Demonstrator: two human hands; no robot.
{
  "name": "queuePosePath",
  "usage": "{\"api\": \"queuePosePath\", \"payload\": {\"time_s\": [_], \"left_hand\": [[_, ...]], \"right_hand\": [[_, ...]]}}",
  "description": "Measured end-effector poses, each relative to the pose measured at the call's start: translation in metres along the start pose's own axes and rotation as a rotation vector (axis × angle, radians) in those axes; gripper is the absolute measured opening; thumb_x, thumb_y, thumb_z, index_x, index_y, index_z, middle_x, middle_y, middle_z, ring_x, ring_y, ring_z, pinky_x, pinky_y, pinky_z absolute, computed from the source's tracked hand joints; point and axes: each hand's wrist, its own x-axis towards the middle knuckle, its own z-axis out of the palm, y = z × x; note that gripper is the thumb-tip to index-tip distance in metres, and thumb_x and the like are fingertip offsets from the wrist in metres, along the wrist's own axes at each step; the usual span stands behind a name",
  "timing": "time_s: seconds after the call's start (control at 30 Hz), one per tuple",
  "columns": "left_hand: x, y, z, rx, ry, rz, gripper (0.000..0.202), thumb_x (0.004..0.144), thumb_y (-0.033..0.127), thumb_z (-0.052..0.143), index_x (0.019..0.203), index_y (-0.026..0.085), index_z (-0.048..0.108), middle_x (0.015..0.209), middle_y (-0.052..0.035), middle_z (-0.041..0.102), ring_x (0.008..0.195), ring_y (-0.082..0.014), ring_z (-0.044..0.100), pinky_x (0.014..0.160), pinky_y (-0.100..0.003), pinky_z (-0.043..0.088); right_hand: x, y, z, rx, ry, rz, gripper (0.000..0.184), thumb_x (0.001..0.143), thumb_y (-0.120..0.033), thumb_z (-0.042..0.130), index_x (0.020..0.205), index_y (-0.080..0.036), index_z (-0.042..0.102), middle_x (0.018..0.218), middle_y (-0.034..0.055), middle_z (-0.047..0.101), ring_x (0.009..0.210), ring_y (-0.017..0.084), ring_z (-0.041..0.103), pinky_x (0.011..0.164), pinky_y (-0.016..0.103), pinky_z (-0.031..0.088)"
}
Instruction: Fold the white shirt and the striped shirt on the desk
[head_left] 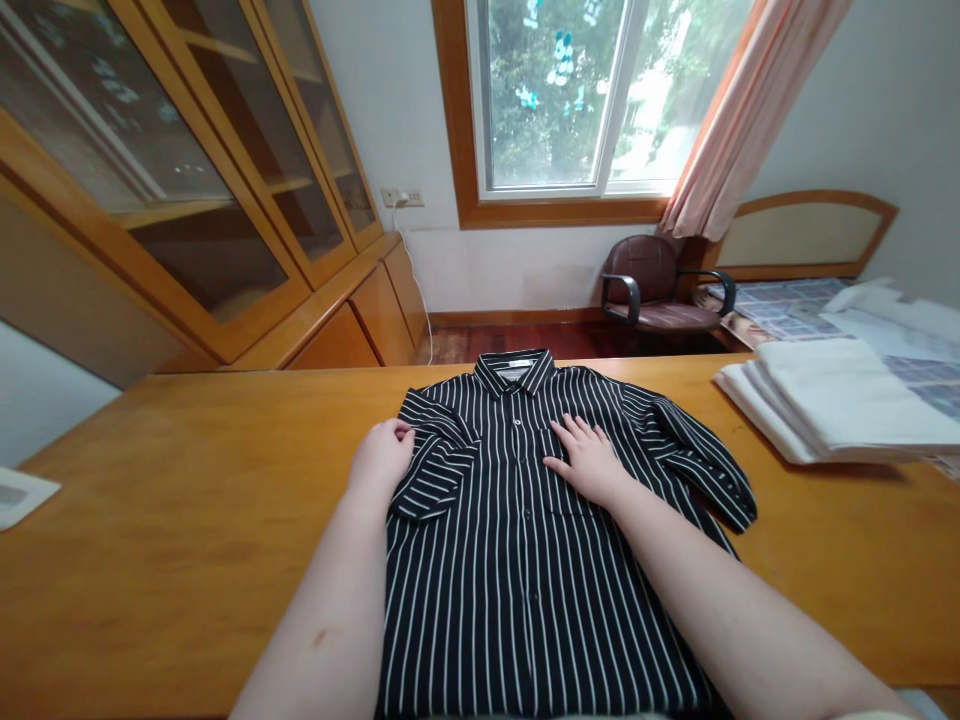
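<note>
Head view: striped shirt (517, 570), frame centre.
Our left hand (382, 455) pinches its folded sleeve (439, 475); our right hand (589, 462), flat open, pins the chest steady on the tabletop (187, 490).

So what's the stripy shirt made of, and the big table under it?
The shirt looks like thin woven cloth, maybe cotton or a blend. It is matte, and it creases softly where the left hand pinches it. The table looks like wood with a glossy varnish. It is orange-brown with faint grain, and light shines off it.
</note>
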Motion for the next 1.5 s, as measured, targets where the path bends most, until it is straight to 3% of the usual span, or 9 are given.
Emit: {"api": "queuePosePath", "payload": {"time_s": [0.13,0.27,0.5,0.7,0.87,1.07,1.23,1.4,1.5], "left_hand": [[-0.004,0.003,0.003,-0.001,-0.273,-0.022,0.034,0.070,0.055,0.057,0.069,0.021,0.061,0.073,-0.0047,0.066,0.070,-0.0217,0.060,0.060,-0.029,0.042],[-0.014,0.016,0.004,-0.115,-0.408,0.125,0.034,0.069,0.053,0.058,0.058,0.021,0.055,0.057,-0.0005,0.058,0.059,-0.0186,0.056,0.056,-0.028,0.041],[-0.036,0.039,-0.013,-0.797,-0.842,0.289,0.051,0.073,0.041,0.063,0.121,0.023,0.058,0.113,-0.0092,0.065,0.097,-0.0221,0.062,0.082,-0.033,0.047],[-0.024,0.031,-0.003,-0.678,-0.390,0.200,0.046,0.078,0.044,0.053,0.117,0.020,0.059,0.121,-0.0081,0.060,0.104,-0.0225,0.058,0.083,-0.031,0.046],[-0.020,0.021,0.009,-0.339,-0.482,0.101,0.049,0.073,0.059,0.053,0.104,0.023,0.064,0.106,-0.0051,0.067,0.097,-0.0234,0.061,0.081,-0.032,0.046],[-0.022,0.024,0.013,0.081,-0.248,0.146,0.040,0.062,0.056,0.063,0.079,0.020,0.066,0.099,-0.0131,0.065,0.098,-0.0314,0.058,0.081,-0.035,0.043],[-0.029,0.035,0.005,-0.108,-0.375,0.209,0.023,0.071,0.045,0.057,0.065,0.022,0.059,0.069,-0.0023,0.064,0.071,-0.0219,0.059,0.070,-0.032,0.045],[-0.047,0.050,-0.006,-0.766,-0.890,0.452,0.040,0.070,0.046,0.063,0.100,0.020,0.066,0.116,-0.0084,0.062,0.108,-0.0263,0.056,0.090,-0.036,0.043],[-0.051,0.054,-0.004,-0.930,-0.937,0.429,0.044,0.074,0.047,0.060,0.109,0.019,0.064,0.119,-0.0108,0.061,0.108,-0.0268,0.057,0.093,-0.038,0.043]], "right_hand": [[0.000,-0.001,-0.001,0.012,0.010,-0.002,0.071,0.085,-0.062,0.036,0.144,-0.023,0.030,0.152,0.0085,0.021,0.139,0.027,0.017,0.110,0.048,0.012],[0.000,-0.002,-0.002,0.049,0.040,-0.010,0.070,0.084,-0.060,0.041,0.141,-0.019,0.036,0.150,0.0107,0.027,0.137,0.029,0.020,0.110,0.050,0.013],[-0.003,-0.006,-0.010,0.234,0.192,-0.147,0.051,0.087,-0.044,0.046,0.131,-0.019,0.047,0.138,0.0101,0.046,0.130,0.024,0.037,0.110,0.046,0.023],[-0.006,-0.007,-0.012,0.350,0.220,-0.245,0.035,0.087,-0.034,0.050,0.118,-0.020,0.056,0.122,0.0064,0.058,0.117,0.019,0.049,0.103,0.037,0.036],[-0.007,-0.008,-0.013,0.379,0.179,-0.260,0.032,0.086,-0.032,0.051,0.116,-0.021,0.058,0.118,0.0061,0.060,0.113,0.019,0.052,0.101,0.037,0.039],[-0.008,-0.009,-0.016,0.389,0.166,-0.259,0.031,0.087,-0.031,0.050,0.115,-0.022,0.058,0.117,0.0061,0.061,0.113,0.019,0.052,0.100,0.038,0.039],[-0.007,-0.007,-0.014,0.384,0.177,-0.255,0.031,0.087,-0.031,0.050,0.116,-0.023,0.058,0.117,0.0056,0.060,0.113,0.020,0.053,0.100,0.039,0.039],[-0.006,-0.008,-0.013,0.385,0.177,-0.245,0.032,0.087,-0.032,0.050,0.116,-0.023,0.058,0.117,0.0055,0.061,0.112,0.020,0.053,0.099,0.039,0.040],[-0.007,-0.009,-0.015,0.401,0.185,-0.246,0.032,0.087,-0.033,0.050,0.116,-0.022,0.058,0.116,0.0061,0.061,0.111,0.020,0.054,0.099,0.038,0.040]]}}
